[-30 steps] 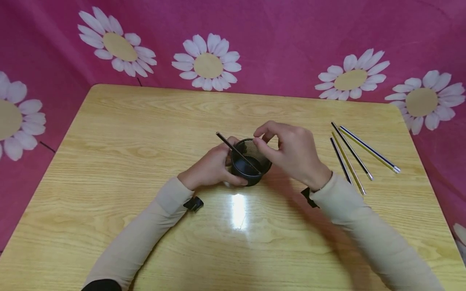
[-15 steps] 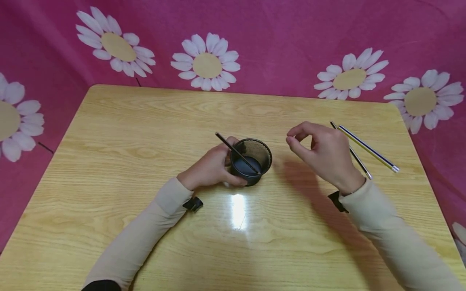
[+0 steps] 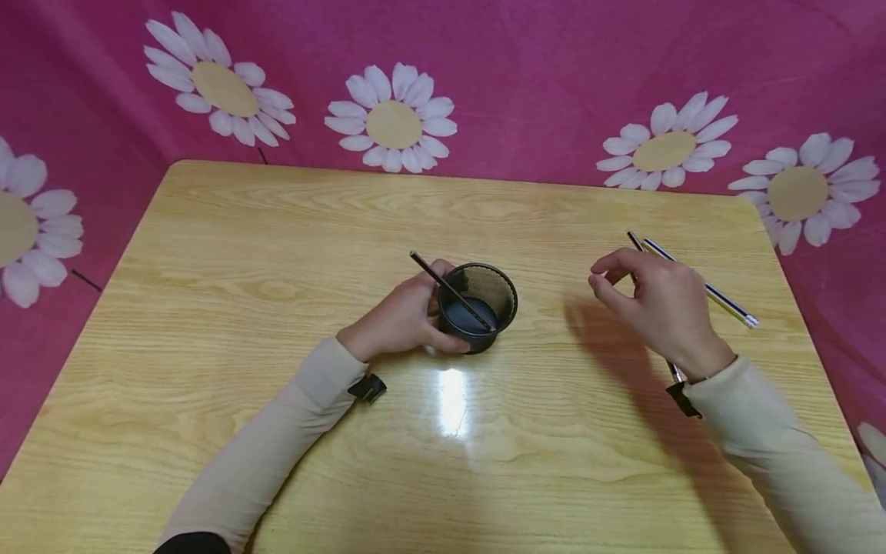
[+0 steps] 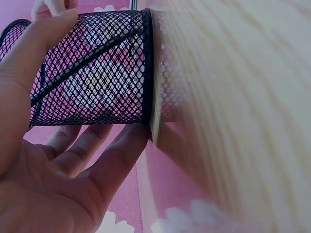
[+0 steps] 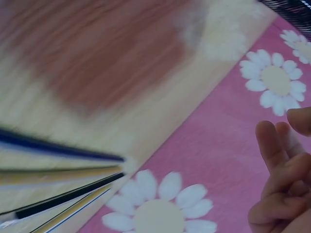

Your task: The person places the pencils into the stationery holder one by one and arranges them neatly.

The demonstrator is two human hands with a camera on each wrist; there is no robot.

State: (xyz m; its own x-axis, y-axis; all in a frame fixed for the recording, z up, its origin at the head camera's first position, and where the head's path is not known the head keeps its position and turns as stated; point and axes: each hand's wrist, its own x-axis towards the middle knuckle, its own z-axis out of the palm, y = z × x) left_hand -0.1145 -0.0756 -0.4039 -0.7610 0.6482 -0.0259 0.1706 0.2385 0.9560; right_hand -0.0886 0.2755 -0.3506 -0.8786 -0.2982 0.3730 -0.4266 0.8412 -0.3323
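Note:
My left hand [image 3: 408,315] grips a black mesh pencil cup [image 3: 493,288], thumb on the near side. One dark pencil [image 3: 431,269] leans inside the cup, its end sticking out past the rim at the left. In the left wrist view, fingers reach along the mesh wall [image 4: 97,87] down to the base. To the right, my right hand [image 3: 657,308] hovers over loose pencils, thumb and forefinger loosely bent with nothing between them. A blue-and-yellow striped pencil [image 3: 730,305] and a dark pencil [image 3: 633,239] show around it; the hand and wrist cover other pencils.
In the right wrist view, several pencils lie fanned, among them a blue one [image 5: 63,150] and a black one [image 5: 68,194]. The wooden table [image 3: 311,231] meets a pink, daisy-printed cloth [image 3: 526,100] along its far edge.
My right hand has moved from the cup's rim rightward, over the loose pencils, covering some of them. My left hand, the cup and the pencil inside have stayed in place.

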